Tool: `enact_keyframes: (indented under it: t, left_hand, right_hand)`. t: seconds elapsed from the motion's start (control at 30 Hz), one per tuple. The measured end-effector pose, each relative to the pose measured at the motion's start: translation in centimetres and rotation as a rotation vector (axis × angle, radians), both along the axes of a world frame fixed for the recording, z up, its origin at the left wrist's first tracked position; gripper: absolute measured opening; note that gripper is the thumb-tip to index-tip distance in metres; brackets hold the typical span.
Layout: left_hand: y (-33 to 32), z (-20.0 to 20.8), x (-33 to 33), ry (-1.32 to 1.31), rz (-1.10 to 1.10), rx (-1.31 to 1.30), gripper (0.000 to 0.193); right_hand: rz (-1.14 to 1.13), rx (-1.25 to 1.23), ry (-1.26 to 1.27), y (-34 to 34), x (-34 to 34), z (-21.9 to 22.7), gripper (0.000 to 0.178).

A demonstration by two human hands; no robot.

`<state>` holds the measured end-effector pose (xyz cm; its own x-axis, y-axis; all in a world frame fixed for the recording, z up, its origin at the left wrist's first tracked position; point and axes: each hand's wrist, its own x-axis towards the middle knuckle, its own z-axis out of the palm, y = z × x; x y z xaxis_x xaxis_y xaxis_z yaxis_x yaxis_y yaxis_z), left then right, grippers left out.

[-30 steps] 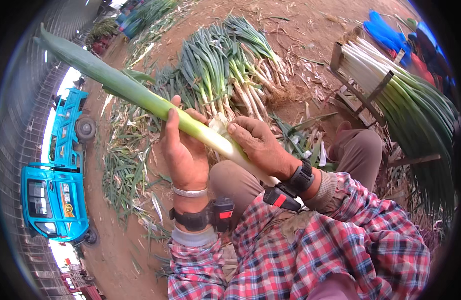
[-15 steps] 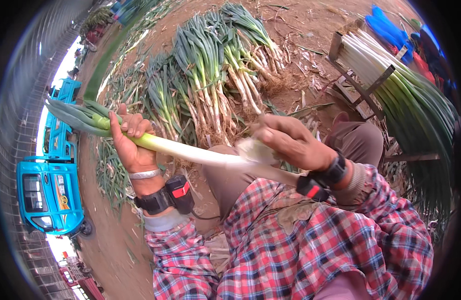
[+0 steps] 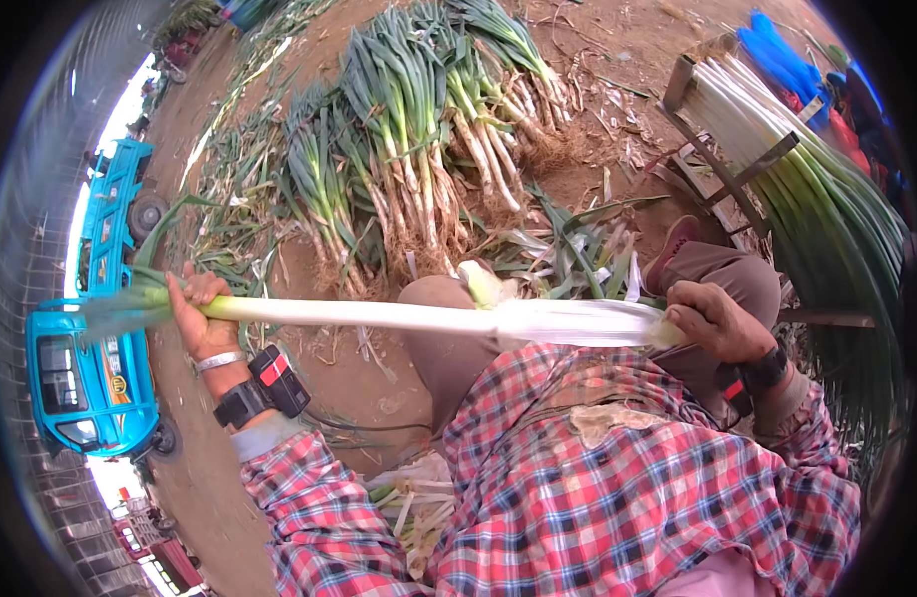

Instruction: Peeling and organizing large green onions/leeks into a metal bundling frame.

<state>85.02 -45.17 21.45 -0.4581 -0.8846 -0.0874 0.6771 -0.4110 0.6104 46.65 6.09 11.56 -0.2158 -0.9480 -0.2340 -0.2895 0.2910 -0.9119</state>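
A long green onion (image 3: pixel 369 314) stretches level across my lap, its white shaft toward the right and its blurred green leaves at the left. My left hand (image 3: pixel 204 313) is closed round it just below the leaves. At the other end, my right hand (image 3: pixel 722 320) is closed on a loose, filmy outer skin (image 3: pixel 578 322), which is drawn out along the shaft. The onion's root end is hidden by that skin. A pale, curled piece of peel (image 3: pixel 481 285) lies at my knee, behind the shaft.
Bundles of unpeeled green onions (image 3: pixel 404 129) with roots lie ahead on the dirt. Scattered leaf scraps (image 3: pixel 573 249) surround them. At the right, a metal rack (image 3: pixel 732 184) holds clean white-stemmed onions (image 3: pixel 777 139). A blue truck (image 3: pixel 95 373) stands at the far left.
My right hand has moved right and down, pulling the outer skin out along the onion. My left hand has shifted left and lower, and the shaft now lies nearly level.
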Motion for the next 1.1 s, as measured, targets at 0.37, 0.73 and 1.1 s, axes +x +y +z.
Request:
enact_keyframes:
  t: [0.37, 0.73, 1.1]
  left_hand:
    - [-0.3, 2.4, 4.3, -0.054, 0.065, 0.01, 0.036]
    - [-1.9, -1.0, 6.4, -0.098, 0.167, 0.165, 0.037]
    - [-1.7, -1.6, 7.4, -0.131, 0.3, 0.033, 0.043]
  right_hand:
    - [0.153, -0.237, 0.24, -9.5, 3.9, 1.1, 0.081]
    - [0.56, -0.041, -0.153, -8.8, 6.9, 0.7, 0.032]
    - [0.089, 0.496, 0.11, -2.9, -0.2, 1.6, 0.023]
